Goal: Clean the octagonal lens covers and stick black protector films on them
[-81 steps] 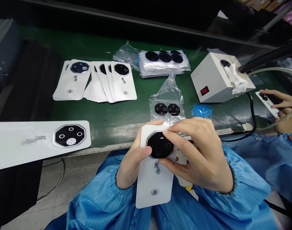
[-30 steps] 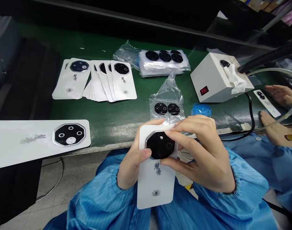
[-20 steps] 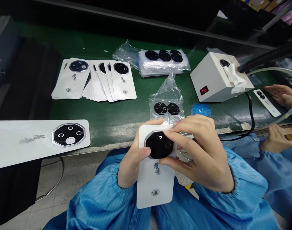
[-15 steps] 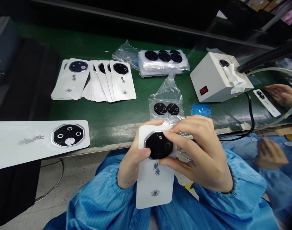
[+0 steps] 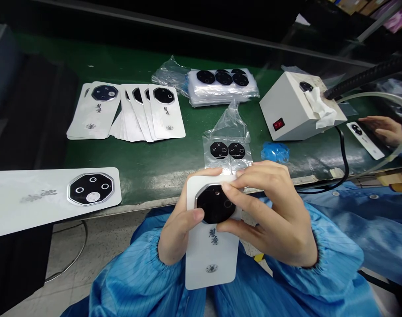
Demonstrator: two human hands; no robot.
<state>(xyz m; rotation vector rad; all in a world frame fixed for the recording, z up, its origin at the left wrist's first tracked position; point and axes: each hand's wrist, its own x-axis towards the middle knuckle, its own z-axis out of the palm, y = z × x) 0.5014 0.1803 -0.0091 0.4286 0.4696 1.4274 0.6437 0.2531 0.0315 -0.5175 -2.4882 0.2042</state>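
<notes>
The left hand (image 5: 177,224) sits low and curled, with the left thumb (image 5: 194,215) laid inward, while the right hand (image 5: 273,215) arches over from the other side, its fingers (image 5: 253,174) bent forward and the right thumb (image 5: 227,226) tucked beneath them. Both hands are close together and gripping, wrists slightly bent, forearms disappearing into gathered blue sleeves (image 5: 319,268)

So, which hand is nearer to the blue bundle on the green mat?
Right: the right hand is just below the blue bundle; the left hand is farther, down and left.
</notes>
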